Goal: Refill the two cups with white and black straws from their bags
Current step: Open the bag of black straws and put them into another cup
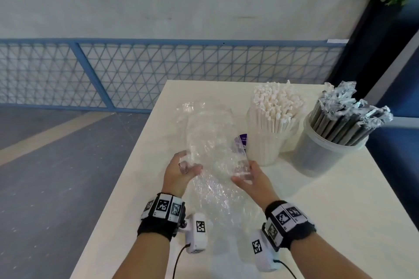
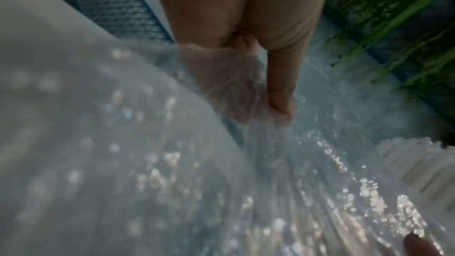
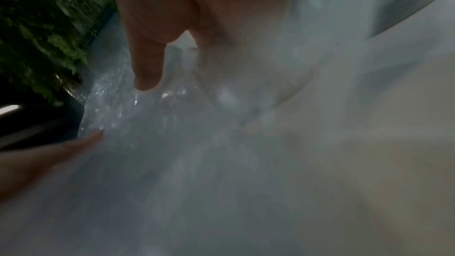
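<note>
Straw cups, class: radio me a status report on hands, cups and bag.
Both hands, left and right, grip the clear bag. White-straw cup and black-straw cup full. Nothing blocking.

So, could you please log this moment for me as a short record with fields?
left hand: grips the clear plastic bag
right hand: grips the same bag's other side
bag: crumpled, no straws visible inside, on the table
white straws: fill the left cup
black straws: fill the right cup
</note>
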The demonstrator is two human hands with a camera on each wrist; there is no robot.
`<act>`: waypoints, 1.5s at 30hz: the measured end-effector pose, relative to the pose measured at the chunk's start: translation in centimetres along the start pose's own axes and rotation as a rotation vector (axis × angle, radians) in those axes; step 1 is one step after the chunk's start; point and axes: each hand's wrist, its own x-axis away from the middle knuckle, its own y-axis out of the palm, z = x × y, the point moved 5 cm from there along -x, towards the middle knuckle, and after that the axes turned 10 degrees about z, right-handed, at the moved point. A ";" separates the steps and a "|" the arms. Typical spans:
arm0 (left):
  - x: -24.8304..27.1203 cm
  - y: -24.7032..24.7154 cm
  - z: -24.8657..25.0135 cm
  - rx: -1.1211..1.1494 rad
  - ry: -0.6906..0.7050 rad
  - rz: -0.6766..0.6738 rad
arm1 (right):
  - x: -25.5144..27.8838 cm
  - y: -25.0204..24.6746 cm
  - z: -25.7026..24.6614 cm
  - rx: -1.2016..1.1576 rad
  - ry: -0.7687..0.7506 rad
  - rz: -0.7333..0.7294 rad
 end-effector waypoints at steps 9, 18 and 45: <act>2.7 0.2 1.5 0.010 0.042 -0.192 | 0.5 -0.9 -3.0 -0.100 -0.068 0.160; 3.4 -1.1 1.6 -0.001 -0.035 -0.334 | 2.3 0.3 -4.0 -0.317 0.025 -0.056; 7.7 8.0 1.5 -0.275 0.063 -0.584 | 8.9 -10.9 2.6 -0.569 0.419 0.405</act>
